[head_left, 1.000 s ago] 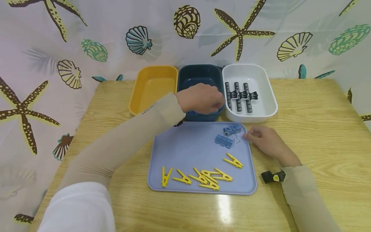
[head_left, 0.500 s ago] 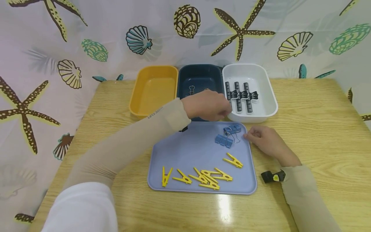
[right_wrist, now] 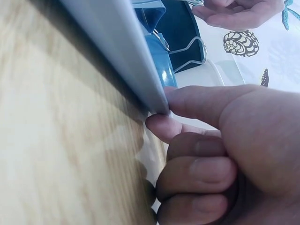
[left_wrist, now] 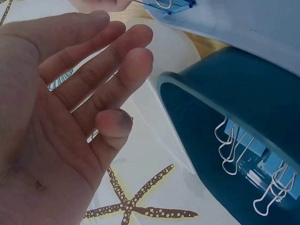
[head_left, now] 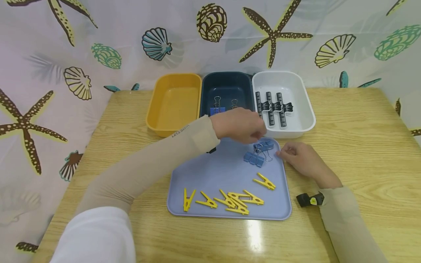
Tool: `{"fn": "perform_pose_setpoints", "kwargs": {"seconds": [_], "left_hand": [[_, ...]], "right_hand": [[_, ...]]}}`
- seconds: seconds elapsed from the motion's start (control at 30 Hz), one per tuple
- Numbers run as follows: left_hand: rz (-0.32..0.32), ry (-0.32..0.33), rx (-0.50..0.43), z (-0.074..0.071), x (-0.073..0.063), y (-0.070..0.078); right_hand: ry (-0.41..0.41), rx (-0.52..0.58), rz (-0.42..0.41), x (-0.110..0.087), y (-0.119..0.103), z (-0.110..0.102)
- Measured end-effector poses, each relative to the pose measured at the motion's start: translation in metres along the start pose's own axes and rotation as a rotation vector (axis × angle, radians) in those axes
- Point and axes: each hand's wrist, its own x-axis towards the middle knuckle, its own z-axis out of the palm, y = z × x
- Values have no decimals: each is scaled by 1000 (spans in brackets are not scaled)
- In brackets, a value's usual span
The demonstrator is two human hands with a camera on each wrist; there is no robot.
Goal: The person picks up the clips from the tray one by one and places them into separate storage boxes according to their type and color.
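Observation:
My left hand [head_left: 240, 126] hangs over the near edge of the dark teal bin [head_left: 227, 78], beside the tray's far right corner. In the left wrist view its fingers are loosely bent and hold nothing. Two blue binder clips [head_left: 254, 159] lie close together on the grey-blue tray [head_left: 210, 164], just past its fingertips. More blue binder clips [left_wrist: 253, 143] with wire handles lie inside the teal bin, partly covered by the hand in the head view. My right hand [head_left: 302, 160] pinches the tray's right rim between thumb [right_wrist: 197, 101] and forefinger, other fingers curled.
Several yellow clothespins [head_left: 236, 202] lie along the tray's near side, one [head_left: 264, 182] farther right. A yellow bin [head_left: 175, 100] stands left of the teal one. On its right, a white bin [head_left: 302, 109] holds three black clips [head_left: 276, 107]. A patterned curtain [head_left: 184, 33] hangs behind.
My left hand has moved right and nearer, from over the teal bin towards the blue binder clips on the tray. Binder clips in the teal bin have come into view. My right hand stays put.

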Motion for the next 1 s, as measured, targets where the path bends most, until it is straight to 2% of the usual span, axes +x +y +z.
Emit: {"fn": "perform_pose_setpoints", "kwargs": {"seconds": [0.2,1.0], "left_hand": [[21,-50,-51,4,4,3],[109,-72,-74,13,10,13]], "right_hand": [[2,-4,2,0,0,-1],[-3,1,-5,0,1,-2]]}}
